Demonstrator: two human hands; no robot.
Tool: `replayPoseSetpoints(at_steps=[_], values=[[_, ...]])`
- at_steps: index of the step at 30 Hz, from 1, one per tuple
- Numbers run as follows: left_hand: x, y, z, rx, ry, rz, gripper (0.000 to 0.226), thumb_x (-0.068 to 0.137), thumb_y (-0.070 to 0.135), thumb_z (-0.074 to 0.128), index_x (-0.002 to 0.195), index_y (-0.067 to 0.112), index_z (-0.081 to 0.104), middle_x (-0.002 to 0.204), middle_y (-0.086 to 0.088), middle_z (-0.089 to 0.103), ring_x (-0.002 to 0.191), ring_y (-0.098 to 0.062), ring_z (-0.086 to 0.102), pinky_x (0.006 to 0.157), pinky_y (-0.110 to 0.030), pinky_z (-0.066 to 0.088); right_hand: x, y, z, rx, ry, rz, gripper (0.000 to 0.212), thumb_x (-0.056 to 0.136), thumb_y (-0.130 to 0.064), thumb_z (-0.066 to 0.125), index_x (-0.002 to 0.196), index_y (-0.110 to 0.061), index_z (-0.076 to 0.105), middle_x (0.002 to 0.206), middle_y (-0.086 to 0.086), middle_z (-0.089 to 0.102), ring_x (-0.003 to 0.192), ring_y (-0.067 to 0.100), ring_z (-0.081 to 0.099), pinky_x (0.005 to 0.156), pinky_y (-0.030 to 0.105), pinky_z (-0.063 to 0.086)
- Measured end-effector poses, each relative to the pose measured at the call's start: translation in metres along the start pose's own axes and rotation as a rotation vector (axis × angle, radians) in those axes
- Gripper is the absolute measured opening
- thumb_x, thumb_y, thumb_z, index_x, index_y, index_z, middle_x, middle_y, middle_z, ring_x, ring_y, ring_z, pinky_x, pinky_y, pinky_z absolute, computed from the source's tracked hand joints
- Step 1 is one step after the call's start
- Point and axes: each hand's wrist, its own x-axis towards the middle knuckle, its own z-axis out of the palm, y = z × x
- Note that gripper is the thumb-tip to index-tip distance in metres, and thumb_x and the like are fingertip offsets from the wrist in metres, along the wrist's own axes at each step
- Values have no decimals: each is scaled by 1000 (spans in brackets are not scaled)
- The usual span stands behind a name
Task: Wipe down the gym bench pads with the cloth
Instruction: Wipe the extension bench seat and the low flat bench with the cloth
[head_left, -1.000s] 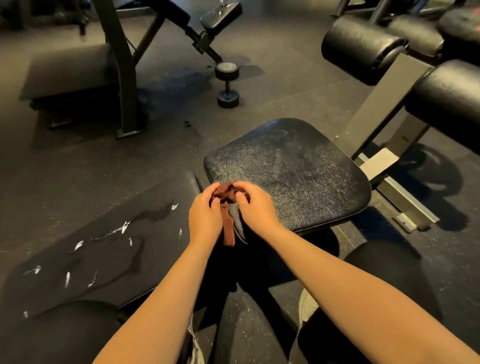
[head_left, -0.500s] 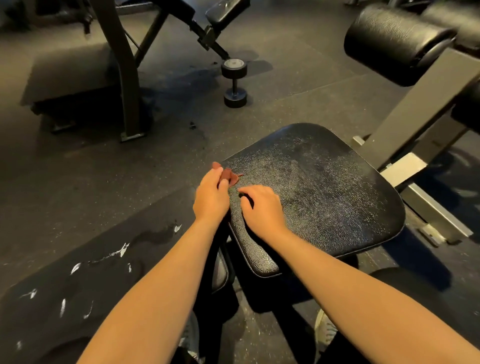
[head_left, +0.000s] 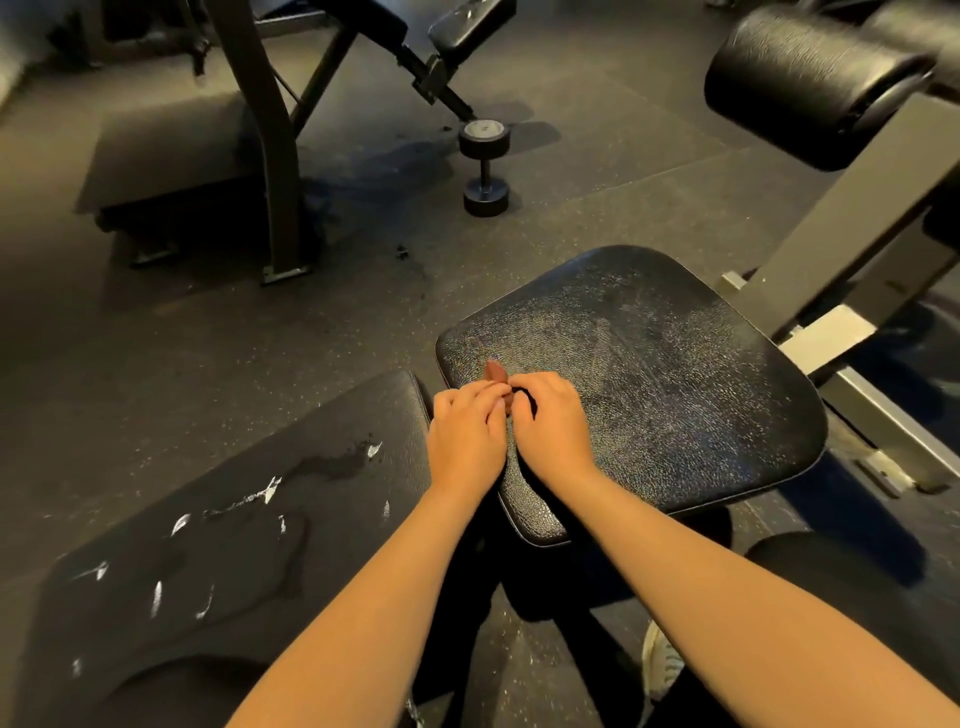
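The seat pad carried 2 hands at its near left corner, the left hand and right hand pinching a cloth. The back pad beside it bore wet streaks. 1 dumbbell rested on the floor.

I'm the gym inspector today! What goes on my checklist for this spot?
Surface: seat pad covered in glistening specks; long pad has wet streaks.
Job's things: brown cloth, bunched on the seat pad, mostly hidden by the hands.
Clutter: dumbbell on the floor.
Hands: left hand and right hand pinch the cloth, close together.
Cables: nothing seen.
Surroundings: roller pad on a metal frame; another bench frame behind.
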Motion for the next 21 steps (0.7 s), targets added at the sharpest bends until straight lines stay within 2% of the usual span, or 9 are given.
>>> replayPoseSetpoints(at_steps=[5,9,13,16,18,21], values=[[22,-6,-3,-78,33,-23,33,106,25,44,128,34,67,137,20,57,117,-11,36,92,-27,41,-3,3,2,-32,13,-67,27,98,-13,50,119,-16,67,116,-1,63,110,16,50,90,15,29],[35,7,5,29,-36,-45,34,107,34,42,133,37,63,144,23,51,122,-15,35,104,-36,31,0,0,-1,71,81,-20,25,97,-11,50,113,-17,68,113,-4,64,106,13,53,91,18,36],[21,14,8,24,-85,108,31,103,39,41,115,40,69,125,26,62,110,-11,41,100,-38,29,1,-5,-8,216,127,96,24,98,-10,50,112,-15,70,110,-7,56,103,7,54,89,6,35],[12,9,6,54,-75,192,27,102,37,45,118,42,67,125,29,61,109,-8,40,94,-33,25,-1,-6,-6,197,96,106,26,98,-12,49,113,-18,69,108,-13,52,110,11,52,94,20,40],[17,1,8,44,-36,220,29,101,35,45,117,39,69,126,25,63,110,-11,45,92,-34,31,-2,-6,-5,155,88,47,26,99,-13,48,112,-19,69,108,-12,55,109,13,53,94,25,41],[39,-24,11,-24,62,91,40,98,36,37,116,32,72,125,17,67,113,-19,58,99,-37,42,0,-2,-3,57,63,-15,26,99,-14,49,115,-18,68,112,-6,60,108,12,52,94,29,43]])
